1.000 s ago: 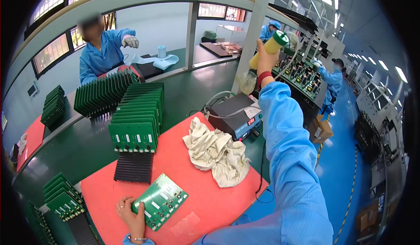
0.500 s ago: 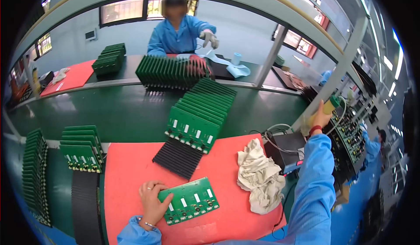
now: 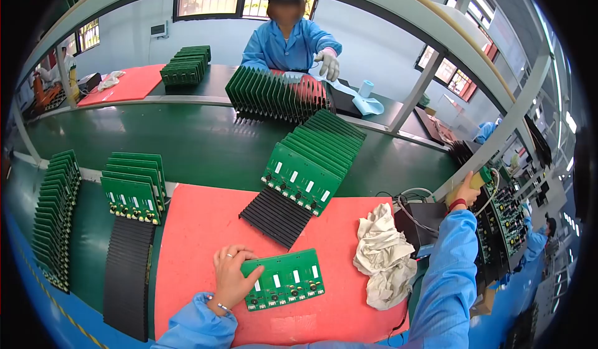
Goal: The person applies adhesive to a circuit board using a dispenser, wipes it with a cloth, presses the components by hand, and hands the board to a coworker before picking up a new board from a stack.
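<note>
A green circuit board (image 3: 289,278) with white labels and several connectors along its near edge lies at the front of the red mat. My left hand (image 3: 235,275) holds its left end, with the thumb over the top face. Far to the right, my right hand (image 3: 465,193) has its fingers round a yellowish bottle with a green cap (image 3: 484,174), beside the slanted metal post. Part of the bottle is hidden by the hand. Beyond the board, a black slotted rack (image 3: 275,217) carries a row of upright green boards (image 3: 305,174).
A crumpled cream cloth (image 3: 383,258) lies on the right of the red mat (image 3: 199,224). More racked boards (image 3: 132,190) stand at left, above a black slotted rack (image 3: 128,274). Across the green bench, a gloved co-worker (image 3: 283,47) sits behind another row of boards (image 3: 274,93).
The view has swung, so most of the scene sits further right. My right hand and the bottle appear lower in the view. My left hand stays on the circuit board.
</note>
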A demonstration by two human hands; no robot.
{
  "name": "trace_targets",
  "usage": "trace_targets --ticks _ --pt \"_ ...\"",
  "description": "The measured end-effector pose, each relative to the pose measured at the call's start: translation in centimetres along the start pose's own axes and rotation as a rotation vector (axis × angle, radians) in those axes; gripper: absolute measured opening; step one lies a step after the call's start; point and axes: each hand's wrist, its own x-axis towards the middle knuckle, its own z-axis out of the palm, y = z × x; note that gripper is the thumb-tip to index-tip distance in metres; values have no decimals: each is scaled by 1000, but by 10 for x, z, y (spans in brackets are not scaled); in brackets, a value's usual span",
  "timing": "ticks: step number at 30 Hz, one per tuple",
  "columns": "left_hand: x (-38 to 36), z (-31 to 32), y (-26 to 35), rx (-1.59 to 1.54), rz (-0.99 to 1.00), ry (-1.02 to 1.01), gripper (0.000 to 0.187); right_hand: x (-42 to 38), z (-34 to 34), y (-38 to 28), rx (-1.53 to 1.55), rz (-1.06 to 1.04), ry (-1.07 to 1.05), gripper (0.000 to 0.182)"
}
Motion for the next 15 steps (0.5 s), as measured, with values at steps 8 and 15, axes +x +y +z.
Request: trace_targets --ticks 8,15 --pt "-5 7 -4 -278 -20 -9 22 9 23 27 -80 -51 35 93" --pt "-8 -3 12 -702 -300 -122 16 -106 -77 -27 580 -429 -325 66"
